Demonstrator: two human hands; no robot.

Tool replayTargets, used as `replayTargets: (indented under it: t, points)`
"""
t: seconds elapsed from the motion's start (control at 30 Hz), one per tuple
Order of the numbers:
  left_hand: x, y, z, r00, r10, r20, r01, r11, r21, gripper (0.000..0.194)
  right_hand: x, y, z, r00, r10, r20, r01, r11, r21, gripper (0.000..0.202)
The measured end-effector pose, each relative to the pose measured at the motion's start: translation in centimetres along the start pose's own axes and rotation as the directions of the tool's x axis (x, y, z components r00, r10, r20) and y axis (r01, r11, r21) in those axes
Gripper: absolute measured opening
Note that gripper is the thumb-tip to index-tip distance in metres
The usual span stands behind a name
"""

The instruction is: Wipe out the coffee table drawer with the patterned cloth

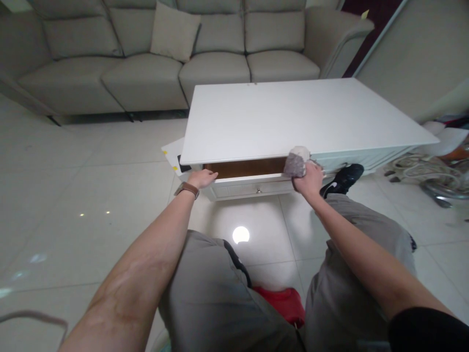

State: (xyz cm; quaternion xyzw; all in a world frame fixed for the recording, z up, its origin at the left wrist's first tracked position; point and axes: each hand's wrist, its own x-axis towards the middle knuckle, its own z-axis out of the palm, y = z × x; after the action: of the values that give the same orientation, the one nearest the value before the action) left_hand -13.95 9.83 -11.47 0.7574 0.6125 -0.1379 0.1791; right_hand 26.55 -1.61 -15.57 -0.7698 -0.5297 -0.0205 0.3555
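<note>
A white coffee table [289,115] stands before me with its front drawer [260,182] pulled partly out, its brown inside showing as a narrow strip. My left hand [202,179] is closed over the drawer's left front corner, fingers on the top edge. In my right hand [309,181] is a bunched cloth [296,163], grey-purple with a whitish part, held at the drawer's right end against the table's front edge. The fingers of that hand are partly hidden behind it. A small knob [259,190] sits on the drawer front.
A grey sofa [216,68] with a cushion [174,32] lines the back. A white board-like item [172,154] lies left of the table. My shoe [344,179] is close to the table's front. A red object [282,303] is between my legs; ornate metalwork [414,168] stands right.
</note>
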Motion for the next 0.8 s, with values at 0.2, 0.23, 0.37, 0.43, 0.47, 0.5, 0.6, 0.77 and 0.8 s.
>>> replayTargets:
  t: [0.2, 0.23, 0.37, 0.43, 0.47, 0.5, 0.6, 0.77, 0.8]
  points:
    - [-0.1, 0.2, -0.2, 1.000, -0.005, -0.009, 0.005, 1.000, 0.017, 0.070, -2.5, -6.8, 2.0, 0.907, -0.284, 0.312, 0.338, 0.932, -0.133, 0.042]
    - [-0.1, 0.2, -0.2, 1.000, -0.010, -0.009, 0.010, 1.000, 0.008, 0.074, -3.3, -8.6, 2.6, 0.866, -0.349, 0.359, 0.406, 0.909, -0.097, 0.045]
    - [-0.2, 0.1, -0.2, 0.998, -0.066, -0.018, 0.066, 0.997, -0.029, 0.091, -6.0, -15.6, 5.4, 0.679, -0.559, 0.476, 0.615, 0.787, 0.046, 0.057]
    - [-0.1, 0.0, -0.2, 0.995, -0.094, -0.020, 0.094, 0.995, -0.025, 0.098, -6.6, -17.7, 6.4, 0.655, -0.559, 0.509, 0.609, 0.789, 0.083, 0.057]
    - [-0.1, -0.1, -0.1, 0.995, -0.097, -0.013, 0.097, 0.995, -0.019, 0.099, -6.7, -18.1, 6.7, 0.647, -0.558, 0.521, 0.600, 0.793, 0.104, 0.057]
    - [-0.1, -0.1, -0.1, 0.995, -0.095, -0.005, 0.095, 0.995, -0.012, 0.099, -6.6, -18.1, 6.9, 0.638, -0.562, 0.527, 0.594, 0.794, 0.128, 0.058]
    - [-0.1, 0.0, 0.0, 0.998, -0.069, 0.005, 0.069, 0.998, 0.003, 0.095, -5.9, -15.8, 6.4, 0.615, -0.602, 0.509, 0.595, 0.778, 0.202, 0.064]
    - [-0.5, 0.3, -0.3, 0.999, -0.018, 0.026, 0.019, 1.000, -0.002, 0.088, -3.0, -7.6, 1.8, 0.796, -0.411, 0.444, 0.271, 0.898, 0.345, 0.055]
    - [-0.6, 0.3, -0.4, 0.999, -0.010, 0.031, 0.010, 1.000, -0.007, 0.087, -2.2, -5.8, 0.5, 0.865, -0.271, 0.422, 0.078, 0.904, 0.421, 0.048]
